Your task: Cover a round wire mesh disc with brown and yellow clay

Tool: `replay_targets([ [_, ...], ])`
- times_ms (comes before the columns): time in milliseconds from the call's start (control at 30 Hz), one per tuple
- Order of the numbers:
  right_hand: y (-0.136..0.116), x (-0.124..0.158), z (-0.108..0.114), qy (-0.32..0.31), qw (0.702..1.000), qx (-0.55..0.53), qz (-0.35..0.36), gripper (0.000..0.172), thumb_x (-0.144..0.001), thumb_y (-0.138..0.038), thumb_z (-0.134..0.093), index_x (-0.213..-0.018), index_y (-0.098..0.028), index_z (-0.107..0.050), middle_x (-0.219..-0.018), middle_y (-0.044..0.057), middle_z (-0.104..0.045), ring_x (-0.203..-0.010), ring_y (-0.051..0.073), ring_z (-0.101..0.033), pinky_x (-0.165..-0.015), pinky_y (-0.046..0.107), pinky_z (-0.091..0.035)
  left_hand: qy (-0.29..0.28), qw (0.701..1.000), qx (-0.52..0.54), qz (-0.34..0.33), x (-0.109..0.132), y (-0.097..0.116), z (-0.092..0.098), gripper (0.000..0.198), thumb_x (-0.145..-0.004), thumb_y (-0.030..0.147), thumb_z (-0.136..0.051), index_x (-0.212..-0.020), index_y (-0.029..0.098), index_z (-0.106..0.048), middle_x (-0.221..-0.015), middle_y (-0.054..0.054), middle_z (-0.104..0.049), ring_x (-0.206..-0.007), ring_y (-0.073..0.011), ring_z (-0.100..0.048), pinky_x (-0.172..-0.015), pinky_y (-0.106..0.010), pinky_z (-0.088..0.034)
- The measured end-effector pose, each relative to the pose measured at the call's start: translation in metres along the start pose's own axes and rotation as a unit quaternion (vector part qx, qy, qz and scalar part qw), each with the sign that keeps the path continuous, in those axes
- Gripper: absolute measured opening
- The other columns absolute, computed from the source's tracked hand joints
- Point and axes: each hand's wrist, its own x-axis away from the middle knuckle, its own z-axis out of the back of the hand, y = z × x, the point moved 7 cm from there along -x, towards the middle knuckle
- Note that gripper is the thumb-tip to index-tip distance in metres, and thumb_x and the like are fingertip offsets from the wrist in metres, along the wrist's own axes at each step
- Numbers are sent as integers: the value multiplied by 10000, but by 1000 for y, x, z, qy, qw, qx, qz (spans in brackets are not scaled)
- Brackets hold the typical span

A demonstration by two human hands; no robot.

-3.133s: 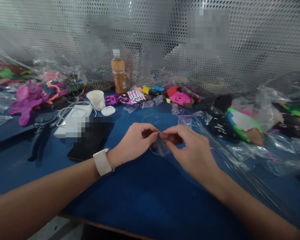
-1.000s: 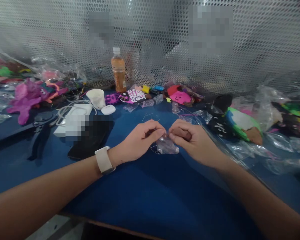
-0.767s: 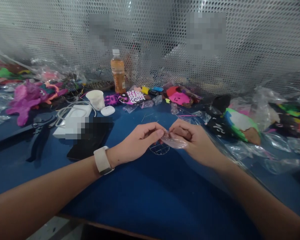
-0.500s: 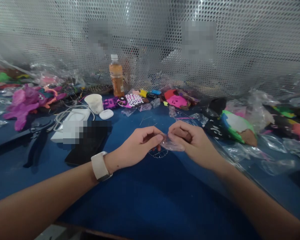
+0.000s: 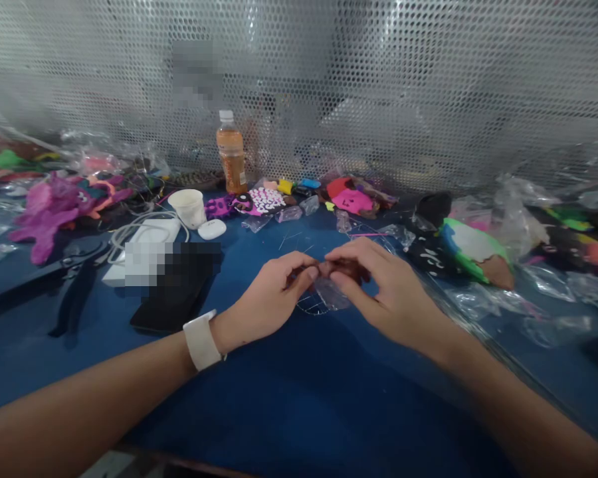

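My left hand (image 5: pixel 274 292), with a pale watch band on the wrist, pinches at the edge of a brown lump that looks like modelling clay (image 5: pixel 349 267). Against the other side of that lump, the thumb and fingers of my right hand (image 5: pixel 391 289) are closed. Between the two hands hangs a small clear plastic wrapper (image 5: pixel 333 294); which fingers hold it is partly hidden. Just beneath, a round piece of thin wire mesh (image 5: pixel 311 307) lies on the blue table (image 5: pixel 323 385), mostly covered by the hands and the wrapper.
Left of me are a black phone (image 5: pixel 172 302), a white box (image 5: pixel 144 249) with a cable, pliers-like cutters (image 5: pixel 74 279) and a paper cup (image 5: pixel 188 209). A drink bottle (image 5: pixel 232 156) stands before a perforated metal screen (image 5: pixel 299 79). Coloured clay pieces and plastic wrappers lie rightward.
The plastic wrapper has swung from pointing right to hanging below the fingers. My right hand's fingers have shifted left, and more of the brown lump shows between the hands.
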Motion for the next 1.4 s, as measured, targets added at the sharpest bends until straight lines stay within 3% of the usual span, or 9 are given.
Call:
replay_targets([
  [300,-3,0,1,42,998,-13,37,93,-993,-166,-677,-1043,-241,-696,-1013,33,-687,-853,164,-660,-716,312,-544,29,999,24,-38,2,11,6,180,-1069,238,-570,-1015,160,-723,-938,-34,-696,-856,-138,-620,-772,-269,-491],
  [567,17,3,14,123,977,-161,-67,214,-1050,-242,-600,-1254,-288,-647,-1082,35,-724,-960,197,-698,-828,376,-579,73,995,56,-25,-1,-1,12,259,-1113,349,-500,-1063,170,-680,-977,-39,-695,-866,-137,-628,-785,-258,-513],
  [733,2,1,11,108,993,-44,7,216,-1016,-212,-632,-1197,-297,-714,-1078,54,-712,-923,214,-679,-763,388,-578,71,996,50,-32,-1,4,12,219,-1097,298,-519,-1078,164,-692,-983,-48,-708,-881,-147,-637,-796,-263,-535],
  [933,-7,7,7,116,989,65,69,238,-959,-199,-714,-1171,-299,-754,-1057,64,-685,-881,212,-676,-741,367,-583,44,995,85,-29,2,8,8,220,-1084,325,-560,-1109,174,-718,-1059,-62,-735,-965,-170,-674,-865,-283,-549],
  [1067,-4,5,10,134,989,48,30,204,-960,-185,-671,-1136,-265,-736,-1033,74,-658,-853,209,-651,-708,368,-572,-1,991,136,-16,2,5,2,212,-1066,298,-584,-1211,188,-693,-1151,-77,-716,-1041,-190,-672,-920,-312,-558],
  [1233,3,1,9,128,991,-26,-26,113,-981,-217,-628,-1050,-242,-714,-1146,93,-658,-918,221,-661,-683,359,-557,0,984,174,-27,1,3,2,232,-1071,218,-528,-1236,208,-691,-1204,-76,-711,-1109,-193,-670,-999,-344,-548],
  [1400,6,3,-4,65,996,-50,-28,274,-1045,-230,-562,-1297,-281,-655,-1133,52,-737,-949,217,-691,-828,392,-559,-3,990,138,-28,2,5,2,193,-1014,323,-686,-1147,188,-651,-1062,-58,-684,-961,-165,-653,-859,-286,-564],
])
